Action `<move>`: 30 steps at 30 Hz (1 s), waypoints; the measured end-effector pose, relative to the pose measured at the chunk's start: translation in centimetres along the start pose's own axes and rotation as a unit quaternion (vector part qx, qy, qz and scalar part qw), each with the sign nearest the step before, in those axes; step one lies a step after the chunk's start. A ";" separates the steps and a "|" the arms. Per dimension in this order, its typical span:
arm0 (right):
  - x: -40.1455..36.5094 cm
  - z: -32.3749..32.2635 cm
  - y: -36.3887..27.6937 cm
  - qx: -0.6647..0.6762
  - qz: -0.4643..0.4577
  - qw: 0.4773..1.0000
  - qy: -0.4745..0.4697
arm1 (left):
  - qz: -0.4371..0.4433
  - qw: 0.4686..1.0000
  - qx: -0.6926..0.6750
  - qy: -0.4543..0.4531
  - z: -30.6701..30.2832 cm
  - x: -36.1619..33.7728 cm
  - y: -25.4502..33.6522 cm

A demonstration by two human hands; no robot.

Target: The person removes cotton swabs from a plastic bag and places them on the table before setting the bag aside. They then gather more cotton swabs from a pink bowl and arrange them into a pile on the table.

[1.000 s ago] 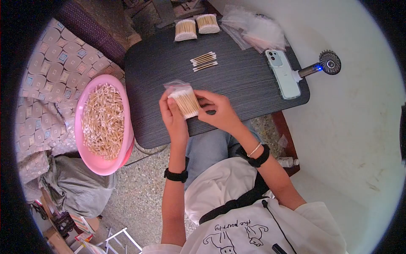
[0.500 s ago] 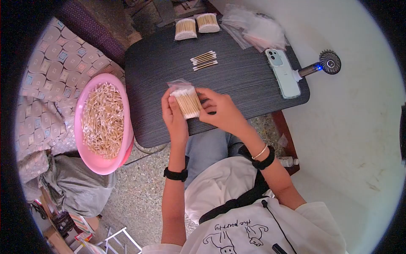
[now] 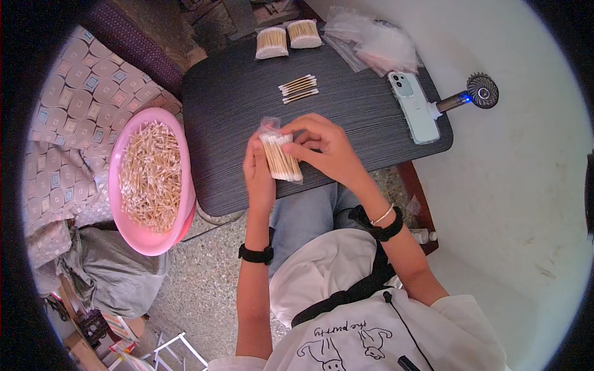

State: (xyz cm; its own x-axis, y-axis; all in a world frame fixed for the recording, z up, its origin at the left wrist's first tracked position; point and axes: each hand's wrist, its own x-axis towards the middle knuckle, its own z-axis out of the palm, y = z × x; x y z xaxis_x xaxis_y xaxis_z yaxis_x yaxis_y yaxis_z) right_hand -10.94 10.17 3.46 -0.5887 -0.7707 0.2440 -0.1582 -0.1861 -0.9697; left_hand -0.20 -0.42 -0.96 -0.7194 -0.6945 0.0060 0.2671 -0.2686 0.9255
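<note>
A clear plastic bag packed with cotton swabs (image 3: 282,159) is between my hands, above the near edge of the dark table. My left hand (image 3: 258,170) wraps its left side, thumb along the front. On the upper right side, my right hand (image 3: 322,148) pinches the bag near its top, thumb against the swabs. The bag's transparent upper end sticks up beyond the white tips. Farther off on the table lies a small row of loose cotton swabs (image 3: 299,88). Two filled bags of swabs (image 3: 271,42) stand side by side at the far edge.
A pink basin (image 3: 116,185) heaped with loose swabs is left of the table (image 3: 216,105). Empty plastic bags (image 3: 380,43) lie at the far right corner. A phone (image 3: 416,111) and a small fan (image 3: 482,91) occupy the right edge, near a white wall.
The bag has shifted slightly right and nearer to me, tilting a little. My right hand has moved from its right side up to its top. The left hand keeps its hold.
</note>
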 end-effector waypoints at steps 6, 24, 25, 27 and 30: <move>-0.2 -0.8 -0.8 -0.048 -0.013 0.998 0.047 | 0.090 0.958 0.259 -0.085 1.1 -0.6 0.4; 0.1 -0.3 -3.3 -0.179 -0.110 0.972 0.105 | 0.139 0.952 0.237 -0.130 1.0 -0.8 0.5; 0.2 -0.5 -3.1 -0.186 -0.112 0.972 0.089 | 0.156 0.951 0.237 -0.123 1.1 -0.8 0.5; 0.5 -1.3 -2.5 -0.201 -0.115 0.971 0.057 | 0.159 0.958 0.208 -0.120 1.0 -0.8 0.6; 0.5 -2.1 -2.2 -0.197 -0.078 0.971 0.109 | 0.101 0.982 0.128 -0.099 0.9 -0.9 1.1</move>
State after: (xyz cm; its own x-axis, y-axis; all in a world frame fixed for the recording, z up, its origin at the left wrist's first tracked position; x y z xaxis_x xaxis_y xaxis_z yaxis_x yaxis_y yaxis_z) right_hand -12.49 11.50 5.78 -0.6803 -0.5966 0.4258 -0.5248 -0.0089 -0.8511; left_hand 0.15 0.47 0.39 -0.7856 -0.5664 0.2493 0.2653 0.0556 0.9625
